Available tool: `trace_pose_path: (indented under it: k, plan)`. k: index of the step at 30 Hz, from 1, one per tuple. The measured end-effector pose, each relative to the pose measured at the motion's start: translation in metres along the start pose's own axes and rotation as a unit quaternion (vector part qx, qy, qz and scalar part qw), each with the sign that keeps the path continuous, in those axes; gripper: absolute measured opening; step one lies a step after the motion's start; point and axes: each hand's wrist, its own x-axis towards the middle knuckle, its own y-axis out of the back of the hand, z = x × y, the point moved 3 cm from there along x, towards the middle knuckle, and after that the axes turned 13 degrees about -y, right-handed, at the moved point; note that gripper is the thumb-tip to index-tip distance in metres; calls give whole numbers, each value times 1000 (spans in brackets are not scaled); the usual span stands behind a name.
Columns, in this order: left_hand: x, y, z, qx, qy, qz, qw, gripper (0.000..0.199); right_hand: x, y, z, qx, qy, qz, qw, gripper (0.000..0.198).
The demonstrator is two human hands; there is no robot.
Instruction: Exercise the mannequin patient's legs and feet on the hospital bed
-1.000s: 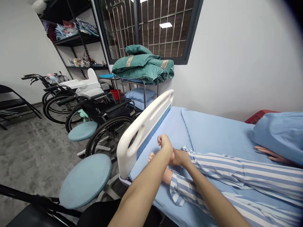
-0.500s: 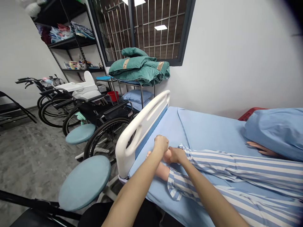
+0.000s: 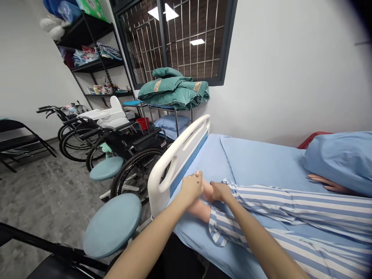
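A figure in blue-and-white striped trousers (image 3: 267, 195) lies on the bed, its feet toward the white footboard. My left hand (image 3: 192, 188) is closed around the front of the far foot (image 3: 207, 190), with a toe tip showing above the fingers. At that leg's ankle, just below the trouser cuff, my right hand (image 3: 220, 192) is wrapped round from the near side. The near foot (image 3: 200, 211) rests on the blue sheet beneath my left wrist, its toes hidden by my hand and forearm.
The footboard (image 3: 159, 178) stands close to my left hand. Beyond it are wheelchairs (image 3: 139, 166) and round stools (image 3: 113, 224). Green quilts (image 3: 174, 91) lie on a stand under the barred window. A blue cover (image 3: 345, 162) lies over the figure's upper part, with one hand (image 3: 328, 183) showing.
My left hand has shifted left and slightly down, turning over the front of the foot, so more of the foot shows between my hands. My right hand stays at the ankle. The view has tilted slightly.
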Motion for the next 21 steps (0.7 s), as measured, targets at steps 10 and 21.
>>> trace_pose_path:
  k: [10, 21]
  plan:
    - [-40, -5, -9, 16, 48, -15, 999, 32, -7, 7, 0, 38, -5, -20, 999, 57]
    - [-19, 2, -1, 38, 27, -216, 975, 15, -53, 15, -8, 188, 116, 170, 960, 34]
